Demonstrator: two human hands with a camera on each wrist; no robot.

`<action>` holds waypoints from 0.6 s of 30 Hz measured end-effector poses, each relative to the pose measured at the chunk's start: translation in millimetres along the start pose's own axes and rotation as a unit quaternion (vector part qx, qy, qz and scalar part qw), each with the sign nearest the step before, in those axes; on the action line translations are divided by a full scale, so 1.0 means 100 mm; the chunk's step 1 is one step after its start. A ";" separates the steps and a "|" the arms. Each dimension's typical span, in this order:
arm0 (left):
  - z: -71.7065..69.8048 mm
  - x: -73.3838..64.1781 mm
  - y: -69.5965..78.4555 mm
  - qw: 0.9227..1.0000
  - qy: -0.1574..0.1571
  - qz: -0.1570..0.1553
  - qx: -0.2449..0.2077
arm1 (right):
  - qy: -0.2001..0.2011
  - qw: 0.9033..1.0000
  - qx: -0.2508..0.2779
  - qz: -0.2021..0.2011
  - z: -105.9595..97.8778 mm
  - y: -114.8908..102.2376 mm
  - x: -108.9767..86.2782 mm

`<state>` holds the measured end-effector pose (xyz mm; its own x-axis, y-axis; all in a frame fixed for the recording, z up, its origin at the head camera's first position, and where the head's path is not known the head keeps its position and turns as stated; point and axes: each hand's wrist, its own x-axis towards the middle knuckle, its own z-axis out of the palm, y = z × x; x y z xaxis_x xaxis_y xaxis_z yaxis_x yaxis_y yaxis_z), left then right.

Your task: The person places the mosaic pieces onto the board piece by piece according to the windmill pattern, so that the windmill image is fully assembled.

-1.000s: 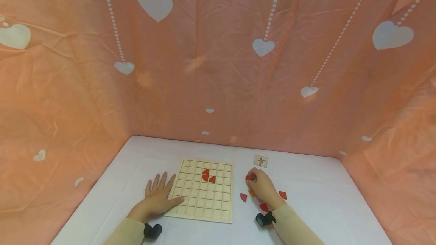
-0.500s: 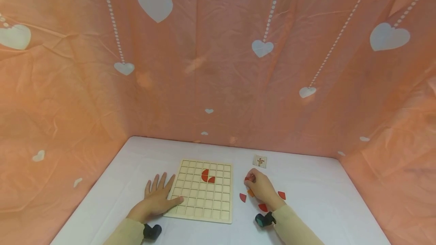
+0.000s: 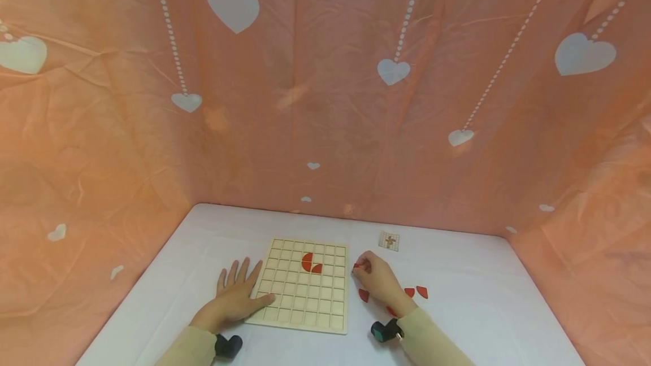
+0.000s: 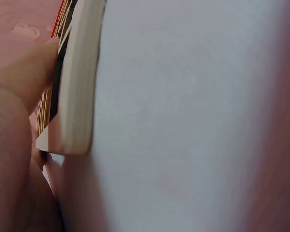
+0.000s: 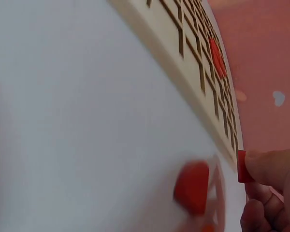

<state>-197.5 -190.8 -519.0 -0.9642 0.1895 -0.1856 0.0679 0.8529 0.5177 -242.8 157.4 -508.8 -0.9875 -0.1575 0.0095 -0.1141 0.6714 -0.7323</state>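
A square wooden board (image 3: 300, 298) with a grid of recesses lies on the table. Several red quarter-circle pieces (image 3: 307, 262) sit in its upper cells. My left hand (image 3: 235, 296) lies with fingers spread at the board's left side, its thumb resting on the lower left edge. Just off the right edge, my right hand (image 3: 380, 280) pinches a red piece (image 5: 242, 166) between thumb and fingers. Below and beside that hand lie loose red quarter-circle pieces (image 3: 363, 295). The orange piece (image 5: 209, 228) shows only at the bottom of the right wrist view.
A small pattern card (image 3: 389, 240) with a pinwheel-like figure lies beyond the right hand. To the right of the wrist are more red pieces (image 3: 422, 292). The white table (image 3: 458, 321) is backed by a pink cloth (image 3: 346, 146) with hearts.
My right hand has moved left toward the board with the pinched red piece, uncovering another red piece and covering the orange one in the head view. My left hand stays still.
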 end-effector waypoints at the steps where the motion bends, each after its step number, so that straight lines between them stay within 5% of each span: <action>1: 0.00 0.00 0.00 1.000 -0.001 -0.001 0.000 | -0.005 1.000 0.005 -0.002 0.02 -0.02 0.00; 18: 0.04 0.05 -0.04 1.000 0.002 0.003 0.000 | -0.020 0.998 0.025 -0.061 0.36 -0.31 0.07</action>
<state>-201.2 -191.8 -525.3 -0.9648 0.1924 -0.1792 0.0735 0.8518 0.5187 -242.2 109.5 -510.5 -0.9614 -0.2651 0.0732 -0.2257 0.6085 -0.7608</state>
